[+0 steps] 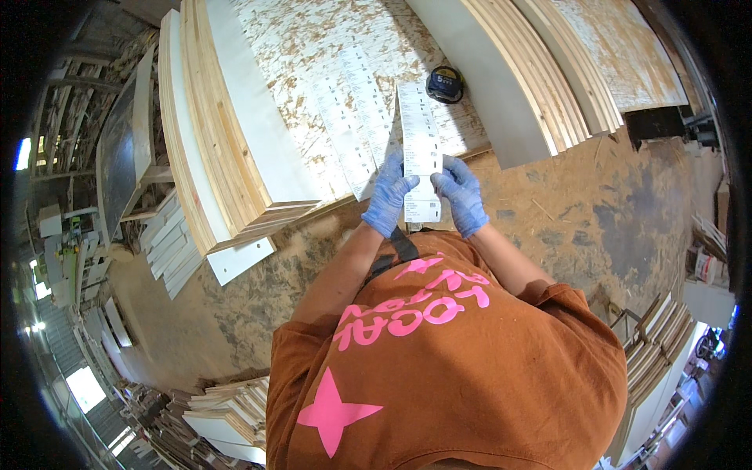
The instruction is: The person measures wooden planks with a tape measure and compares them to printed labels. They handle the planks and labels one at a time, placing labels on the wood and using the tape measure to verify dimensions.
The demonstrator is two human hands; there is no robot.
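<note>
Between the left hand (385, 197) and right hand (462, 196) — pinched by both — runs a label strip (421, 141), long, white, printed in dark rows.

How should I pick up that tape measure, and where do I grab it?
I'd grip the tape measure across its chunky, rounded case, probably from the near side: a white panel stands close on its right and the paper strip is at its left.

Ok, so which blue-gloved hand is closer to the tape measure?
Right: the right hand is almost straight below the tape measure in the picture, apart from it. The left hand is below and farther left.
</note>
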